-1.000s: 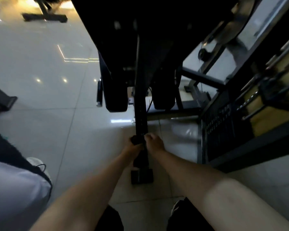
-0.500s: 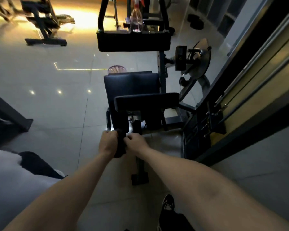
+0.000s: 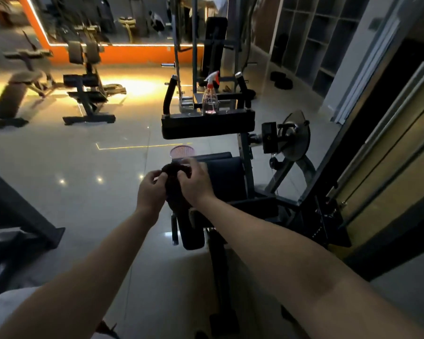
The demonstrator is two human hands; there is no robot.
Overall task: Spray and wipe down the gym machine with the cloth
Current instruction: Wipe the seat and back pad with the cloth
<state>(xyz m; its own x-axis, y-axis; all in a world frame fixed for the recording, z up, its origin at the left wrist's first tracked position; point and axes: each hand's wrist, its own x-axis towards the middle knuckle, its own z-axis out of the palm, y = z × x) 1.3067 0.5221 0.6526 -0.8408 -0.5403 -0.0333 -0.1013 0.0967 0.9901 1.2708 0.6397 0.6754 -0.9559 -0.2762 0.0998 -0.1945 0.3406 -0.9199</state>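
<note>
While both bare arms reach forward over the tiled floor (image 3: 83, 167), the left hand (image 3: 150, 192) and the right hand (image 3: 196, 182) meet mid-view with a dark cloth (image 3: 174, 171) bunched between them. The left hand's fingers curl round its left side, and the right hand's thumb and fingers pinch its top and right side. How far the cloth hangs below the palms cannot be told against the dark padding behind it. The machine (image 3: 227, 182) begins at three o'clock of the hands, its seat pad just beside the right hand, and a padded roller (image 3: 191, 232) hangs at six o'clock under the wrists. At twelve o'clock is the machine's upper pad (image 3: 206, 126), and on it a clear bottle (image 3: 209, 96) with a white and red trigger stands upright, well apart from the hands. Between that pad and the cloth shows the rim of a pink mesh basket (image 3: 181, 151), near the right hand's fingertips. A round metal plate (image 3: 295, 137) sits at two o'clock, and the weight frame (image 3: 377, 167) runs along three o'clock. Benches (image 3: 86, 94) stand at ten o'clock before an orange wall (image 3: 132, 56), with shelves (image 3: 311, 37) at one o'clock.
</note>
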